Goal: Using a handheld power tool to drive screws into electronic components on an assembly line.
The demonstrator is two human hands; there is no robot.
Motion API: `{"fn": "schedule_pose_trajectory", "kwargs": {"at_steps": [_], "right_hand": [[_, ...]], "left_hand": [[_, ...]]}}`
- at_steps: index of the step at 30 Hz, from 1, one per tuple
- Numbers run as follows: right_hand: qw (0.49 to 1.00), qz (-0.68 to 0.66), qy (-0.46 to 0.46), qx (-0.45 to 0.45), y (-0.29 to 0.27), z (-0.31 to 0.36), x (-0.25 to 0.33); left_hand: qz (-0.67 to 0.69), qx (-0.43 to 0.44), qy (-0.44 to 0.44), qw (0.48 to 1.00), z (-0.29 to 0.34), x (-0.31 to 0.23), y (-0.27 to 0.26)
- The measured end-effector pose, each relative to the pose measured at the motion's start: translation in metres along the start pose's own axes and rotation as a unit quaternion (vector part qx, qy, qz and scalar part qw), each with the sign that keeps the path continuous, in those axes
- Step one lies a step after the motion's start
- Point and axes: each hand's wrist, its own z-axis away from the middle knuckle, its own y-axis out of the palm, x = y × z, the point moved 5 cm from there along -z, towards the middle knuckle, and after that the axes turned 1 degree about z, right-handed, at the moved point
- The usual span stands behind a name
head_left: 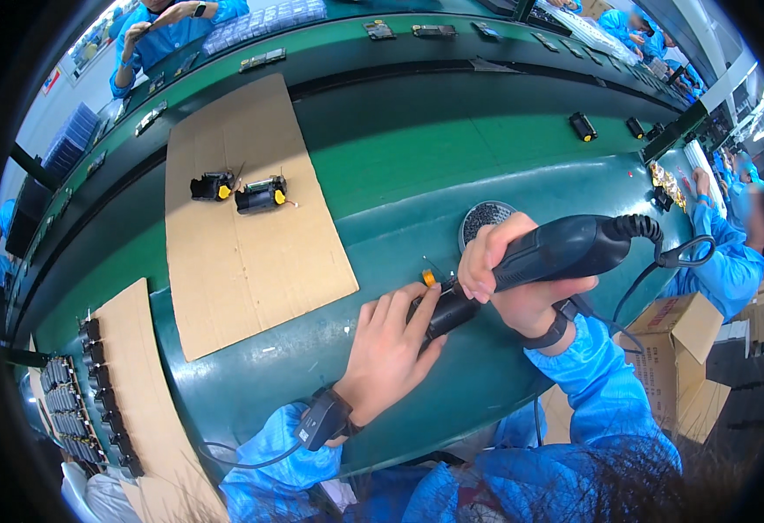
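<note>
Head cam: fisheye, facing dn, bench (478,376) near.

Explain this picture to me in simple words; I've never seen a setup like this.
There is no robot here, just a person using two bare hands. One wide camera on the person's head looks down, so straight edges bend and the forearms come in from below.

The right hand grips a black handheld tool with a coiled cord. The left hand holds a small black part on the green table; the tool's tip is hard to make out.

Beyond the hands sits a round dish of small dark pieces. A cardboard sheet carries two similar black parts, and more dark parts stand in rows at the far left.
</note>
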Motion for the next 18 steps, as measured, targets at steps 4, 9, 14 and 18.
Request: {"fn": "schedule_pose_trajectory", "kwargs": {"at_steps": [4, 9, 14, 18], "right_hand": [[0.999, 0.026, 0.021, -0.002, 0.005, 0.004, -0.004], [0.999, 0.016, 0.04, -0.003, 0.0, 0.006, -0.01], [1.0, 0.006, 0.025, -0.016, 0.0, 0.005, -0.009], [0.993, 0.029, -0.051, -0.098, -0.005, 0.002, 0.014]], "left_hand": [[-0.004, 0.0, 0.003, 1.0, 0.001, 0.0, 0.0], [-0.015, 0.002, 0.003, 1.0, 0.001, -0.001, -0.001], [-0.023, 0.0, 0.006, 1.0, 0.004, -0.001, 0.0], [-0.016, 0.006, 0.003, 1.0, 0.002, -0.003, -0.001]]}}
